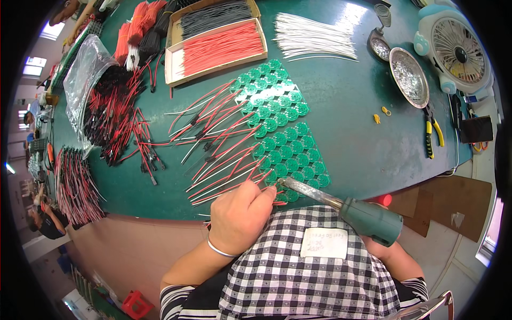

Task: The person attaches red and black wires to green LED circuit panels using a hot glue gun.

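My left hand (241, 216) is closed in a pinch at the near end of the green round circuit boards (290, 154), its fingertips on what looks like a thin wire, mostly hidden by the fingers. My right hand (381, 248), largely hidden, grips the dark green handle of a soldering iron (370, 220). The iron's tip meets the boards right beside my left fingertips. Red and white wires (226, 178) run from the boards' left edge out across the table, several with black connectors. The boards lie in two joined panels.
Boxed red wires (221, 49) and loose white wires (317, 37) lie at the back. Bundled wires (80, 186) and a plastic bag (88, 80) lie left. At right are a metal dish (409, 77), pliers (431, 136), yellow bits (377, 119) and a fan (457, 50).
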Tool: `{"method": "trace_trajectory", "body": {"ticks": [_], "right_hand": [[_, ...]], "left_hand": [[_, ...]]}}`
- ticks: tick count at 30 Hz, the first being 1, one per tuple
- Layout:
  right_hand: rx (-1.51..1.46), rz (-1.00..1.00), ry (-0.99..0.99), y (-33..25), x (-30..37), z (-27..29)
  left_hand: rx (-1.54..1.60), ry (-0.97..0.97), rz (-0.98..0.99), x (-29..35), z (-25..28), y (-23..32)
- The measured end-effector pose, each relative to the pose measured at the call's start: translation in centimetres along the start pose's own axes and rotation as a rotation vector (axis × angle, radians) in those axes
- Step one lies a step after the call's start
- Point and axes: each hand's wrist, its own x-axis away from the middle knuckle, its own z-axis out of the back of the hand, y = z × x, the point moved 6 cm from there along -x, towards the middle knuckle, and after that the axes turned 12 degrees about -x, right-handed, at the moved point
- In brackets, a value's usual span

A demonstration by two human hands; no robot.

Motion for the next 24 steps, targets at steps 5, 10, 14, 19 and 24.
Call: {"method": "trace_trajectory", "body": {"ticks": [5, 10, 14, 19, 24], "right_hand": [[0.063, 0.041, 0.000, -0.4, 0.0, -0.1], [0.086, 0.118, -0.036, -0.1, 0.4, -0.3], [0.150, 0.031, 0.020, -0.3, 0.2, 0.3], [0.075, 0.014, 0.044, -0.3, 0.0, 0.3], [0.126, 0.092, -0.017, 0.2, 1.2, -0.1]], "left_hand": [[0.004, 0.003, 0.006, 0.1, 0.0, -0.1], [0.004, -0.001, 0.004, 0.0, 0.0, -0.3], [0.006, -0.010, 0.013, -0.1, 0.1, -0.2], [0.008, -0.001, 0.009, -0.2, 0.0, -0.3], [0.009, -0.005, 0.007, 0.0, 0.0, -0.2]]}}
